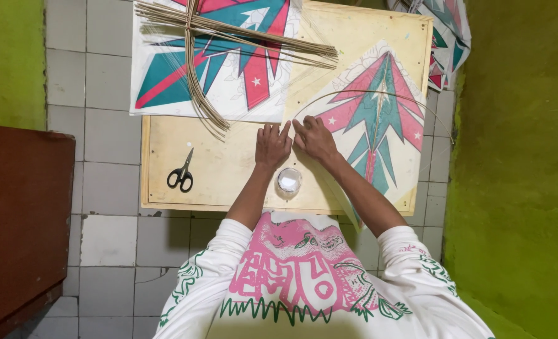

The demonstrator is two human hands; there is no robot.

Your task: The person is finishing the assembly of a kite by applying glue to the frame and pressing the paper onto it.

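A: Entry one, the kite (373,119). Position?

B: Diamond-shaped paper kite, white with a pink and teal arrow pattern and small white stars. It lies flat on the right part of the desk (229,163), its lower corner hanging past the desk's near edge. A thin curved stick (379,92) arcs across its upper half, and a straight spine runs down its middle.

A: Hands?

B: Both rest at the kite's left corner. The left hand (273,145) lies palm down, fingers spread and flat, just beside that corner; it grips nothing. The right hand (315,138) lies on the kite's left edge, fingers pressed down onto the paper, and closes around nothing. The two hands' fingertips nearly meet.

A: Nearest object to the kite?

B: A small round clear jar (289,181) with white contents, just below the hands, near the kite's lower left edge.

A: Farther out?

B: Black-handled scissors (182,174) lie well left of the kite, blades shut. Up and left of the kite sits a stack of printed sheets (166,81) in the same colours, with a bundle of thin bamboo sticks (229,34) lying crossed on top. More kites (445,44) are heaped beyond the kite's upper right corner. The desk is a pale wooden board on a grey tiled floor (106,81).
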